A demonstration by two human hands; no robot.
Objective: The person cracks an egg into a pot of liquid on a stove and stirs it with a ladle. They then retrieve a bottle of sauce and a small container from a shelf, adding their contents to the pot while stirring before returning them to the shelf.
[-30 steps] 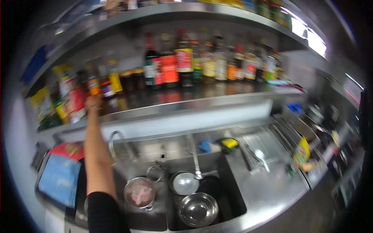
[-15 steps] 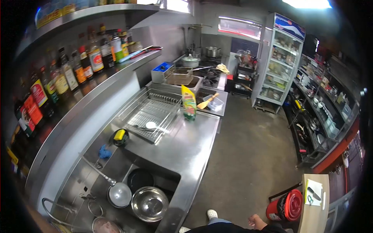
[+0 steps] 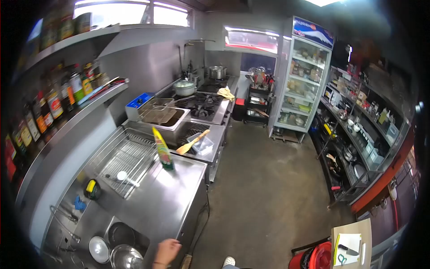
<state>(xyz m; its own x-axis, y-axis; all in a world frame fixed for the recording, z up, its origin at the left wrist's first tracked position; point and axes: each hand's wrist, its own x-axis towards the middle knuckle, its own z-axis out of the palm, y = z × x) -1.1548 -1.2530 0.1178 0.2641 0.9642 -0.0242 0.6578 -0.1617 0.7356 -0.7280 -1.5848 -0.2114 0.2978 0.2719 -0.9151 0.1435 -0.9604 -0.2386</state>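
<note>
My left hand [image 3: 168, 251] is low in the head view, by the front edge of the steel counter [image 3: 174, 197] and right of the sink. Its fingers are curled in loosely, and nothing shows in them. My right hand is out of view. Close by in the sink are a steel bowl [image 3: 126, 257], a round metal lid or pan [image 3: 99, 249] and a dark pan [image 3: 121, 234]. Farther along the counter stands a green and yellow pouch [image 3: 164, 152], with a wire dish rack [image 3: 125, 157] to its left.
A fryer [image 3: 163, 117] and a stove [image 3: 201, 107] continue the counter line. A glass-door fridge [image 3: 302, 80] stands at the back. Shelving [image 3: 358, 134] lines the right. A red bucket [image 3: 320, 258] sits beside a small table [image 3: 336, 231] holding a knife [image 3: 348, 250].
The view has moved forward along the counter and turned, so the counter and sink sit lower and farther left. My right hand has left the view, and my left hand has come in.
</note>
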